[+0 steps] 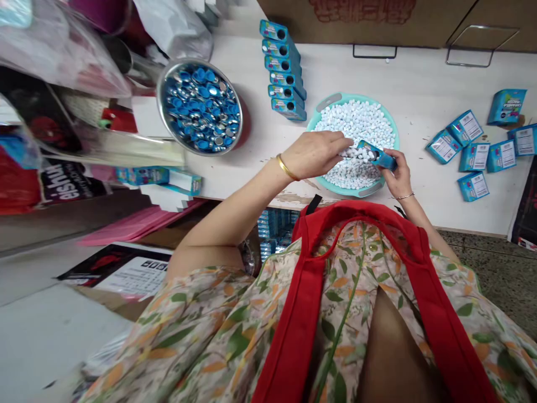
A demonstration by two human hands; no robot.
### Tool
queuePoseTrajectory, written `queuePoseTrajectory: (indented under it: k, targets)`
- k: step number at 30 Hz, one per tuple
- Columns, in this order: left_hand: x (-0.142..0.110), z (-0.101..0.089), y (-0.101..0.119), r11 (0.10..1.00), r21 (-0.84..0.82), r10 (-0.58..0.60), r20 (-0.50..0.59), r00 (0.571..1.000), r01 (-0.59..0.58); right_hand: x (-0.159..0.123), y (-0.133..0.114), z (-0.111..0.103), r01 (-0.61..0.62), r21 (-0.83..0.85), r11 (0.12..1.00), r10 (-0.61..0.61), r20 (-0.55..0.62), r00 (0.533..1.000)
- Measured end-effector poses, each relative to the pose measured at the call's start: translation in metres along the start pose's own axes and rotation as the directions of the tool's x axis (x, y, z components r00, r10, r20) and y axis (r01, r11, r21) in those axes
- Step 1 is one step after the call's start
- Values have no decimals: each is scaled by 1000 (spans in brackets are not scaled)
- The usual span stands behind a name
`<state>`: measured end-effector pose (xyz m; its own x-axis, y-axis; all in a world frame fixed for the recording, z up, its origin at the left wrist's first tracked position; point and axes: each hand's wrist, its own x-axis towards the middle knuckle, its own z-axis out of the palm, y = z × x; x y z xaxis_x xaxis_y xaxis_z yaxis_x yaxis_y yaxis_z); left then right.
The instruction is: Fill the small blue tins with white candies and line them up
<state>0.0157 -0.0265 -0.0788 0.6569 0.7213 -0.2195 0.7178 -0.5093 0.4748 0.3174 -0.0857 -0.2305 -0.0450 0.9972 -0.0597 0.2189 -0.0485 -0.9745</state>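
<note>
My right hand [397, 178] is wrapped round a small blue box [380, 157], held tilted over a teal basin [319, 180] full of small white candies [356, 120]. My left hand [316, 152] is cupped with its fingers pinched together, holding several white candies against the open end of the box. Both hands hover just above the basin's near half.
A steel bowl [200, 106] of blue caps sits at the left. A row of blue boxes [283, 70] stands behind the basin. Several blue boxes [476, 150] lie scattered at the right. Bags and packets crowd the left edge [62, 112]. More boxes [272, 229] show under the table.
</note>
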Motion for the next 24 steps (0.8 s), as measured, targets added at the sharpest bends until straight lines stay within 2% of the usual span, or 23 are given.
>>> queuePoseTrajectory:
  k: [3,6,8,11,15,17,19,22,24]
  targets:
    - [3,-28,22,984,176,-33,69,997,21,2,17,6,96,-47,994,-94,46,995]
    - [6,-49,43,953,303,-48,149,988,1,1,27,11,131,-42,991,-129,50,990]
    - [7,-55,53,939,343,-56,176,983,-8,0,30,13,135,-31,990,-134,45,990]
    - [8,-52,59,949,315,-59,139,989,12,-1,30,15,121,-24,992,-120,47,992]
    - [1,-33,43,969,242,-71,49,996,57,0,32,15,100,-18,995,-99,48,994]
    - [-10,-20,22,973,212,-97,-7,995,96,0,34,12,101,-3,995,-101,24,995]
    - [-24,-2,-4,966,183,-183,-24,983,184,0,37,7,98,13,995,-98,-8,995]
    - [-42,40,-40,918,137,-383,78,920,371,0,41,-3,84,33,996,-82,-55,995]
    - [-40,77,-51,888,83,-460,157,874,453,-1,43,-11,72,42,996,-68,-96,993]
